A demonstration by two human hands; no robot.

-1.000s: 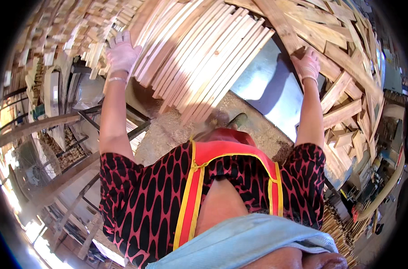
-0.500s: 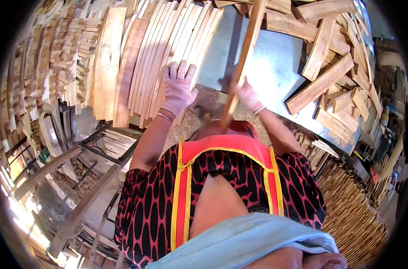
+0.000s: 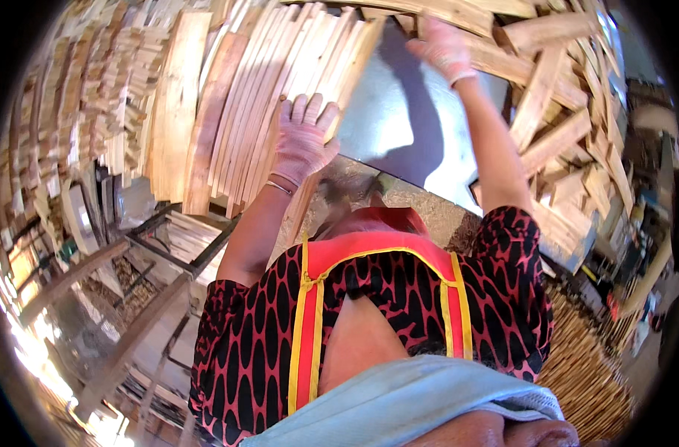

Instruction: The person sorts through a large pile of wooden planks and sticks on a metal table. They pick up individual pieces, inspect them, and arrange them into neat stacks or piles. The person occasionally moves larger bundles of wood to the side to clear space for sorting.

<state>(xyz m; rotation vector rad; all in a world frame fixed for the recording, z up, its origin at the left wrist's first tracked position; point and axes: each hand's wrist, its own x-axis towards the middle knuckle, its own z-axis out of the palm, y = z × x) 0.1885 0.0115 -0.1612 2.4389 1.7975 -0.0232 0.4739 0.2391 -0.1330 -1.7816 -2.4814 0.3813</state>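
My left hand [image 3: 304, 141], in a pale pinkish knit glove, lies on the near end of a row of wooden slats [image 3: 261, 97] standing on edge. Its fingers are stretched out over the slats. Beside it, the rightmost slat [image 3: 360, 63] leans at a slight slant against the row, its near end sticking out toward me. My right hand [image 3: 444, 52], gloved alike, reaches to the far side of the table, thumb apart from the fingers. Loose boards [image 3: 503, 59] lie close to its fingertips; the hand is somewhat blurred, and whether it touches one I cannot tell.
A shiny metal tabletop [image 3: 388, 112] lies between the slat row and the jumbled board pile at right. More stacked wood [image 3: 79, 97] fills the far left. A metal frame [image 3: 183, 246] and a fan [image 3: 93, 328] stand at lower left, bundled sticks [image 3: 589, 365] at lower right.
The slat held upright in my right hand now stands at the right end of the row, released. My right hand has moved far forward to the loose boards. My left hand has shifted slightly right.
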